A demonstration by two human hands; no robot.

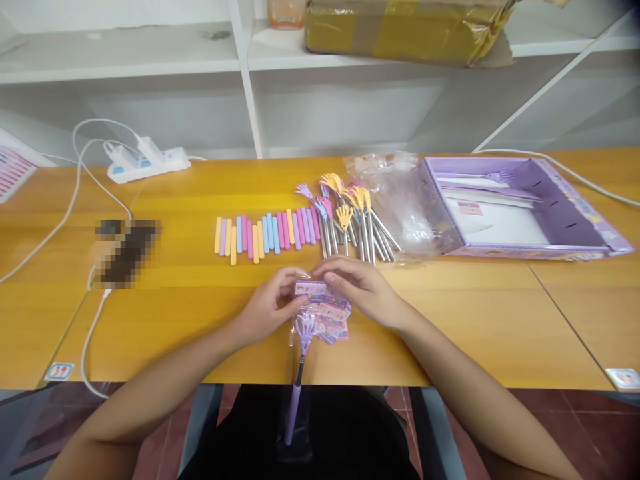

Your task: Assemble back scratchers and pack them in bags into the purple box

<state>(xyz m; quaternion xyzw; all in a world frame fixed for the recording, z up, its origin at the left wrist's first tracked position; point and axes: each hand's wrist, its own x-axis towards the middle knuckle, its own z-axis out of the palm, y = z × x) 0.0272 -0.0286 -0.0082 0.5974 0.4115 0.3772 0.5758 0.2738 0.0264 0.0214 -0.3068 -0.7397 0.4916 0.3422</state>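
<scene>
A purple back scratcher (305, 330) with a hand-shaped head, a metal rod and a purple handle lies inside a clear plastic bag (294, 457), which hangs over the table's front edge. At the bag's top is a purple printed header card (311, 288). My left hand (277, 300) is closed on the card's left side, thumb in front. My right hand (357, 287) is closed at the card's upper right, and its fingertips are partly hidden. Several more printed cards (334, 320) lie in a loose pile under and beside the bag.
Behind my hands are a row of coloured handle tubes (267, 233), a heap of back scratchers (360, 213) and clear bags (400, 207). A purple box (500, 250) stands right. A power strip (150, 165) with cables is left. A taped carton (405, 30) sits on the shelf.
</scene>
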